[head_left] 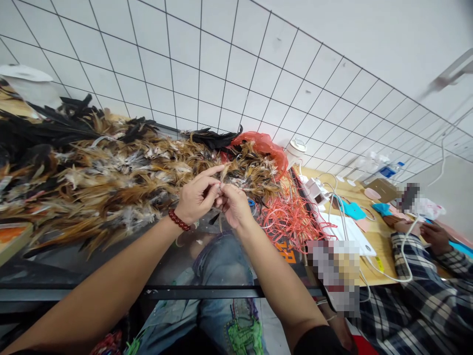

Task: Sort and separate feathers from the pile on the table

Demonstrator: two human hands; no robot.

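Observation:
My left hand [195, 196], with a dark red bead bracelet [179, 220] on the wrist, and my right hand [233, 203] meet over the glass table. Both pinch the base of a small bunch of brown feathers [247, 181] between fingertips. The fingers of both hands are closed on the quills. A long heap of brown, black and white feathers [107, 177] lies right behind the hands.
A tangle of red rubber bands [291, 217] lies to the right, beside a red plastic bag [264, 144]. Beyond stand a white cup [296, 150], cables and a wooden table [373, 236]. Another person in a plaid sleeve [424, 276] sits at the right. A tiled wall [236, 64] is behind.

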